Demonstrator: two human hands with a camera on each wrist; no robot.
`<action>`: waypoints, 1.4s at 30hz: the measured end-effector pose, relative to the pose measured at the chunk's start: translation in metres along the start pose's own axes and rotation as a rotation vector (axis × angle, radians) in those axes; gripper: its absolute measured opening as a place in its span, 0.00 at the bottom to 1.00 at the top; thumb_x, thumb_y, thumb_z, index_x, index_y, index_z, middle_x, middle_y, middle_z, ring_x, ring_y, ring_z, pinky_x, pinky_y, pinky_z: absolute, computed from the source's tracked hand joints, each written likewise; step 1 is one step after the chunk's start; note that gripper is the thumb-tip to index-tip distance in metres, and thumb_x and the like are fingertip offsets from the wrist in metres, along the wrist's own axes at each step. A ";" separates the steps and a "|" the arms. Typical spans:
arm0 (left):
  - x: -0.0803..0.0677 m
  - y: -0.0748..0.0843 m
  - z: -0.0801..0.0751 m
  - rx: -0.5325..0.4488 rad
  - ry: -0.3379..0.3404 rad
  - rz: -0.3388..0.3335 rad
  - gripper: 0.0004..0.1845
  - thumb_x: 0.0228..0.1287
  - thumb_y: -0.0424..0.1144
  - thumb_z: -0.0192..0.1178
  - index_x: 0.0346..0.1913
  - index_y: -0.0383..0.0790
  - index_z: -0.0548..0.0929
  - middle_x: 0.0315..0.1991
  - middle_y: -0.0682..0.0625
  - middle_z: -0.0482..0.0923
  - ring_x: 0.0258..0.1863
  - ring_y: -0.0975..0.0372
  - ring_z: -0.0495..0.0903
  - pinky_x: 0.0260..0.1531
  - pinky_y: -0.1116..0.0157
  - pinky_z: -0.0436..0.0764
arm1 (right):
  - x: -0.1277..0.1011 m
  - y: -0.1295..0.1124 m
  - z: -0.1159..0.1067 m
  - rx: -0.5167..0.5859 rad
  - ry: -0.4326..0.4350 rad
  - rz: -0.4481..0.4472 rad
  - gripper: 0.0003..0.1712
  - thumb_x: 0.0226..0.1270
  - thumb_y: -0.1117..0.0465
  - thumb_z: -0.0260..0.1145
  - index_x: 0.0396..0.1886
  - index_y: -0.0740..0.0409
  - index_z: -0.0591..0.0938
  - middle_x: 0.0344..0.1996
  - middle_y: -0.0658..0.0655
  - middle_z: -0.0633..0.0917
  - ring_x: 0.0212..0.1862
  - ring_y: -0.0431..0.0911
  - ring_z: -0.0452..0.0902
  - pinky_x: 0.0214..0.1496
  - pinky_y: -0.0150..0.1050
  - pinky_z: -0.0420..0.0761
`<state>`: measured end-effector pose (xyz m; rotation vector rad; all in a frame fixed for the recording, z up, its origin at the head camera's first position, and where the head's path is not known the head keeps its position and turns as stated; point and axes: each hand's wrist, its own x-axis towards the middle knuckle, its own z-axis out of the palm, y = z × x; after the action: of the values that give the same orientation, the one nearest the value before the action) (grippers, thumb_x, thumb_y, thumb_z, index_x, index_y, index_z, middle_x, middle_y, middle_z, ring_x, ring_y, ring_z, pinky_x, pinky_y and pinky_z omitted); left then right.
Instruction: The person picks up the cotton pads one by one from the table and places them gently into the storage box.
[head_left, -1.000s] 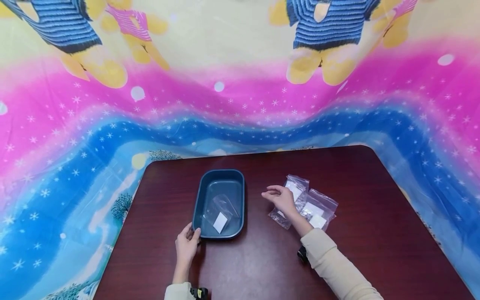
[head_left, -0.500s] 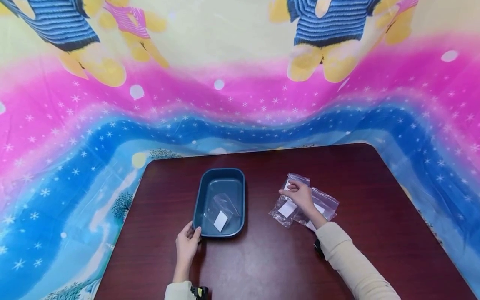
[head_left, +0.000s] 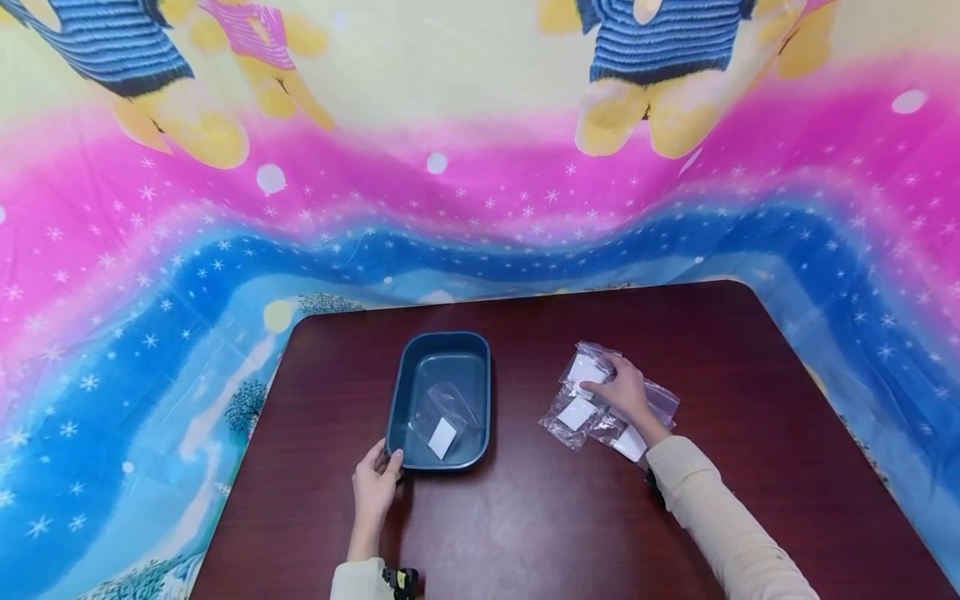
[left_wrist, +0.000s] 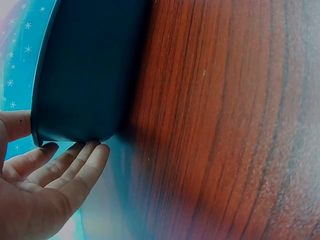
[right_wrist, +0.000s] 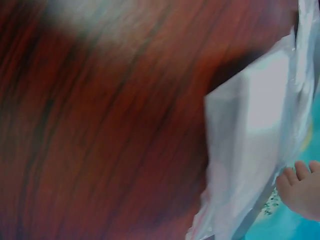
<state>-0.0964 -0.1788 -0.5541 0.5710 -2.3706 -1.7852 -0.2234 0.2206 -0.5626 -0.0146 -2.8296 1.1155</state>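
**Right hand settles on the bag pile**

The right hand (head_left: 625, 392) has moved right from beside the pile and now rests on the clear zip bags (head_left: 592, 400), fingers loosely curved over the far bag, apparently picking the next one. The left hand (head_left: 377, 483) still grips the near-left rim of the blue tub (head_left: 480, 400), where one bag (head_left: 442, 421) already lies on the dark wooden surface (head_left: 525, 517).
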 end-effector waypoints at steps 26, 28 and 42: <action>0.001 -0.001 0.001 -0.021 0.005 0.007 0.21 0.63 0.30 0.55 0.58 0.25 0.69 0.51 0.29 0.73 0.48 0.46 0.75 0.38 0.59 0.82 | 0.001 0.011 0.003 -0.080 0.057 -0.015 0.36 0.43 0.58 0.74 0.51 0.74 0.73 0.47 0.75 0.75 0.51 0.67 0.67 0.57 0.57 0.66; 0.001 -0.001 0.001 -0.022 0.007 0.008 0.21 0.63 0.30 0.55 0.58 0.25 0.70 0.51 0.29 0.73 0.48 0.46 0.75 0.38 0.58 0.82 | 0.000 0.010 0.003 -0.060 0.094 -0.009 0.33 0.43 0.60 0.74 0.48 0.73 0.74 0.44 0.74 0.77 0.49 0.67 0.68 0.54 0.57 0.68; 0.002 -0.002 -0.001 -0.025 0.002 0.015 0.21 0.62 0.30 0.55 0.57 0.25 0.70 0.50 0.29 0.73 0.48 0.46 0.75 0.37 0.59 0.82 | -0.002 -0.002 -0.003 0.121 0.334 0.108 0.18 0.44 0.69 0.69 0.39 0.69 0.80 0.34 0.70 0.82 0.39 0.65 0.74 0.45 0.54 0.72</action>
<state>-0.0974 -0.1806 -0.5565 0.5498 -2.3416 -1.8047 -0.2216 0.2210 -0.5591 -0.3168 -2.4887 1.1787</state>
